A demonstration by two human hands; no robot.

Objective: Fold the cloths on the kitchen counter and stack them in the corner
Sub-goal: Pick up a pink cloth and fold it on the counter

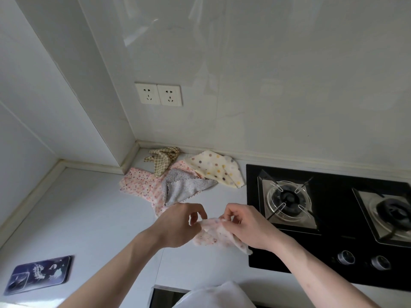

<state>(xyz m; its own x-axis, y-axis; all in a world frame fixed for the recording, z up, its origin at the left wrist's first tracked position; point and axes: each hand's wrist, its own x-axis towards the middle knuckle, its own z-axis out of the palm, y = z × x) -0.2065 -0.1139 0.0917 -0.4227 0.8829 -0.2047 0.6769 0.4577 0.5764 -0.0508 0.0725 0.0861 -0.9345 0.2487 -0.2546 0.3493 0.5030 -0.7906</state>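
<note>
Left hand (178,225) and right hand (244,227) both pinch the pink cloth (213,234) at frame centre; match its corners before creasing.

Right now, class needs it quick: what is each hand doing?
Left hand: pinching the top edge of the pink dotted cloth.
Right hand: fingers curled on the same cloth, holding it above the counter.
</note>
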